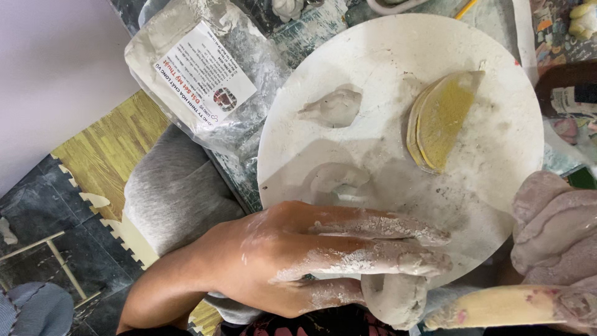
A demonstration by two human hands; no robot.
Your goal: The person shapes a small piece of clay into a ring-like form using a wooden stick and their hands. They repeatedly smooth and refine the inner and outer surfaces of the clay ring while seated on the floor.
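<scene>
The round white board (497, 143) fills most of my view, dusted with clay smears, lying on a cluttered table with a plastic bag (205, 74) of pale clay powder or clay at its upper left edge. My left hand (292, 255) lies flat across the near rim of the board, fingers (398, 227) straight, close together and coated in drying clay, nothing clamped in it; its fingertips rest over a grey clay lump (395, 298) at the board's near edge, touching its top. At the right edge a clay-caked hand (553, 230) shows only in part, and I cannot tell whether it grips anything; a pale stick (497, 308) lies just below it. On the board, well apart from my left hand, sit a yellow half-disc (443, 124), a small clay scrap (333, 107) and, nearer the knuckles, another flattened scrap (339, 177).
</scene>
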